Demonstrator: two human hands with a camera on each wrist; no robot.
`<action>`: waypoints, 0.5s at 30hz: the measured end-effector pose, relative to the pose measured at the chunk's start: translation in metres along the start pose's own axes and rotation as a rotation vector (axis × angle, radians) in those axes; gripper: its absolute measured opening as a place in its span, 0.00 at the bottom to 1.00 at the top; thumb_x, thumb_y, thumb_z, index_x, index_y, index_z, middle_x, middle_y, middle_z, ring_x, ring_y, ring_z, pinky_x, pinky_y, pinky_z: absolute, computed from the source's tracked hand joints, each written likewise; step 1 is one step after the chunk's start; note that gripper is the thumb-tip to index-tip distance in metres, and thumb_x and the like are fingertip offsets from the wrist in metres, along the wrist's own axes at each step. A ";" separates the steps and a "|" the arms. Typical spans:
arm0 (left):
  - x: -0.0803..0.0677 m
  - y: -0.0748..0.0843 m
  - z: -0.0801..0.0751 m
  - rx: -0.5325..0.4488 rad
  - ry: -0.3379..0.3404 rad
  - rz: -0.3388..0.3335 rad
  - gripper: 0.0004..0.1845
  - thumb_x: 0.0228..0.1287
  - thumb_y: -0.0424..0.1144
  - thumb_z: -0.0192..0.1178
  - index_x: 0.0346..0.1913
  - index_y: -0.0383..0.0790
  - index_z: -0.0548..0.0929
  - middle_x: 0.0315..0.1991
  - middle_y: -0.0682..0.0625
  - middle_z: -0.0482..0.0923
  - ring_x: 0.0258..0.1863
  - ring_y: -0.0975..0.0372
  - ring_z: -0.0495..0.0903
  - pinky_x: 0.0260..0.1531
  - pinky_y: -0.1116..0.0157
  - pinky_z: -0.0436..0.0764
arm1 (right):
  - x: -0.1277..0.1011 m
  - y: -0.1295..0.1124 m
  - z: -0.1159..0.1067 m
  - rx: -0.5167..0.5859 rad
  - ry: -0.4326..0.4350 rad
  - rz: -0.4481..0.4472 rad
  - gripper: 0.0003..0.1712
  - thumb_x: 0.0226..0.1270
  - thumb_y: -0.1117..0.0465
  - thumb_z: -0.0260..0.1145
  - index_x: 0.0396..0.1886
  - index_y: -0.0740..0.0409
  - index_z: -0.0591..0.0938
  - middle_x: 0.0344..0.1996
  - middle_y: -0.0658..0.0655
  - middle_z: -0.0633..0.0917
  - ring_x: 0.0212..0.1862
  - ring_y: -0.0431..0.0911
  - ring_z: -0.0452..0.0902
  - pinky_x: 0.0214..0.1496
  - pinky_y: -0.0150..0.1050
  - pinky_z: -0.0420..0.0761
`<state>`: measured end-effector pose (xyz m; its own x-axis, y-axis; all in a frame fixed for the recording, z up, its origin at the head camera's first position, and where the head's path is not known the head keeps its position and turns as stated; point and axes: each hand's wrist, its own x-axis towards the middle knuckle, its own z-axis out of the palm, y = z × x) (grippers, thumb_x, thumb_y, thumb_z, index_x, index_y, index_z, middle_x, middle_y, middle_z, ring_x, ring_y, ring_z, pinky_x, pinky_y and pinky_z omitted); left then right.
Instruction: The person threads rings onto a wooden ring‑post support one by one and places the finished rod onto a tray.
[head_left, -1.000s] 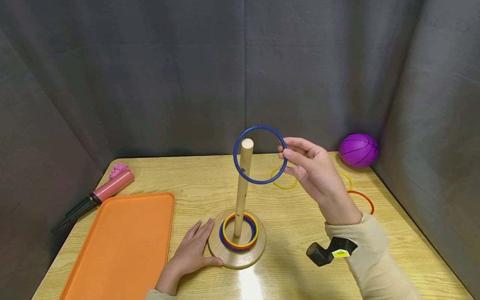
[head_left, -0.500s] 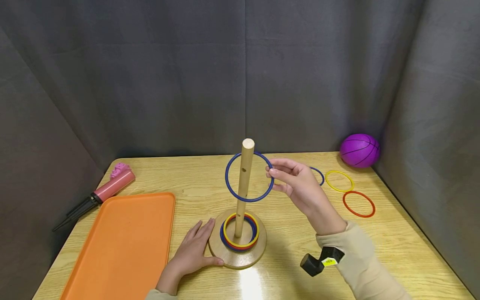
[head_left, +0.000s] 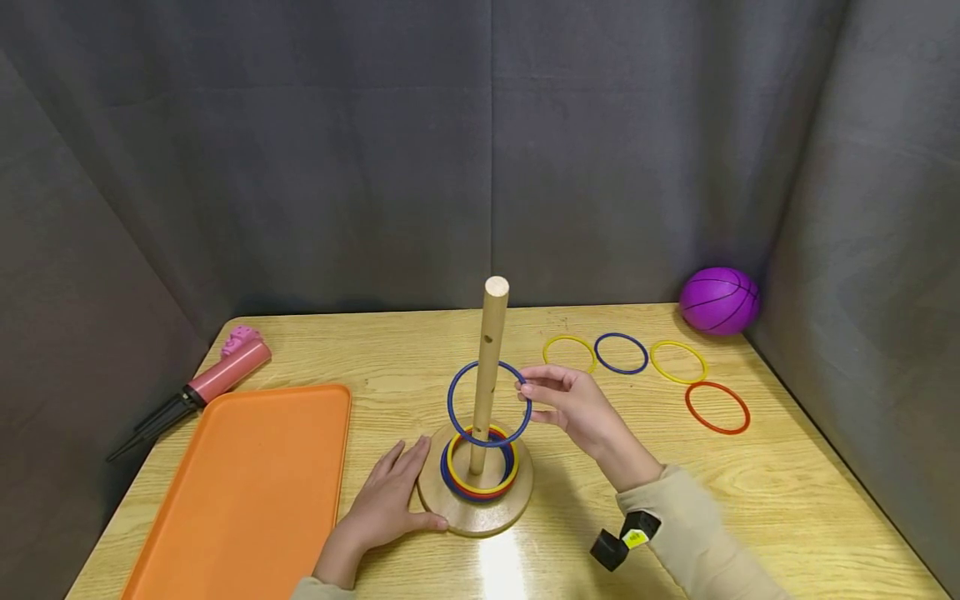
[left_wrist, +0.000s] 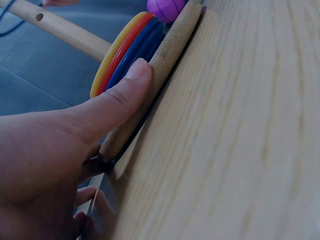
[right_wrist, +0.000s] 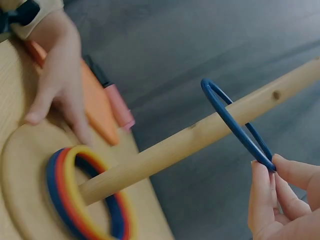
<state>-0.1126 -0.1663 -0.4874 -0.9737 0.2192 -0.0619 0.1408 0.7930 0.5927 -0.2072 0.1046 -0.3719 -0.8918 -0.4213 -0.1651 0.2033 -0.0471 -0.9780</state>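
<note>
A wooden peg [head_left: 487, 367] stands upright on a round wooden base [head_left: 476, 512] near the table's front. Stacked rings [head_left: 480, 483] in blue, red and yellow lie around the peg on the base. My right hand [head_left: 573, 404] pinches a blue ring [head_left: 489, 404] by its right edge; the ring encircles the peg about halfway down, tilted [right_wrist: 235, 127]. My left hand [head_left: 386, 500] lies flat on the table, its thumb [left_wrist: 117, 100] pressed against the base's rim [left_wrist: 155, 75].
Loose rings lie at the back right: yellow [head_left: 569, 353], blue [head_left: 621, 352], yellow [head_left: 678, 362], red [head_left: 717, 407]. A purple ball [head_left: 719, 300] sits in the far right corner. An orange tray [head_left: 243, 492] fills the left, a pink pump [head_left: 198, 387] behind it.
My right hand has lowered the blue ring from above the peg's top down over the peg to about mid-height. The left hand has stayed against the base.
</note>
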 end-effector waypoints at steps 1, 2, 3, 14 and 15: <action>0.000 0.000 0.000 0.001 0.002 -0.001 0.64 0.39 0.66 0.71 0.77 0.42 0.52 0.77 0.46 0.54 0.77 0.43 0.46 0.70 0.38 0.54 | 0.001 0.005 -0.001 -0.005 -0.003 0.007 0.08 0.69 0.67 0.61 0.43 0.52 0.82 0.33 0.43 0.85 0.38 0.34 0.81 0.39 0.29 0.83; 0.000 0.000 0.000 0.001 0.003 -0.001 0.64 0.39 0.66 0.71 0.77 0.42 0.52 0.77 0.46 0.54 0.77 0.43 0.46 0.70 0.38 0.54 | 0.002 0.010 -0.001 -0.008 -0.007 0.014 0.08 0.69 0.67 0.61 0.43 0.53 0.82 0.32 0.43 0.85 0.38 0.34 0.81 0.39 0.29 0.83; 0.000 0.000 0.000 0.001 0.003 -0.001 0.64 0.39 0.66 0.71 0.77 0.42 0.52 0.77 0.45 0.54 0.77 0.43 0.46 0.71 0.38 0.54 | 0.003 0.014 -0.002 -0.007 -0.010 0.019 0.08 0.68 0.68 0.61 0.43 0.54 0.82 0.32 0.43 0.85 0.38 0.34 0.81 0.39 0.29 0.83; 0.000 0.000 0.000 -0.003 0.003 -0.004 0.64 0.39 0.65 0.71 0.77 0.42 0.52 0.77 0.45 0.54 0.77 0.43 0.46 0.71 0.39 0.52 | 0.010 0.053 -0.007 -0.049 -0.056 0.060 0.17 0.67 0.68 0.61 0.53 0.74 0.77 0.32 0.44 0.85 0.37 0.34 0.80 0.38 0.28 0.83; 0.000 0.000 0.000 -0.003 0.003 -0.004 0.64 0.39 0.65 0.71 0.77 0.42 0.52 0.77 0.45 0.54 0.77 0.43 0.46 0.71 0.39 0.52 | 0.010 0.055 -0.006 -0.053 -0.058 0.068 0.18 0.67 0.68 0.61 0.53 0.75 0.77 0.32 0.44 0.85 0.37 0.34 0.80 0.37 0.28 0.83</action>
<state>-0.1129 -0.1661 -0.4875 -0.9748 0.2143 -0.0621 0.1363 0.7924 0.5946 -0.2075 0.1033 -0.4284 -0.8513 -0.4741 -0.2248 0.2394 0.0302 -0.9704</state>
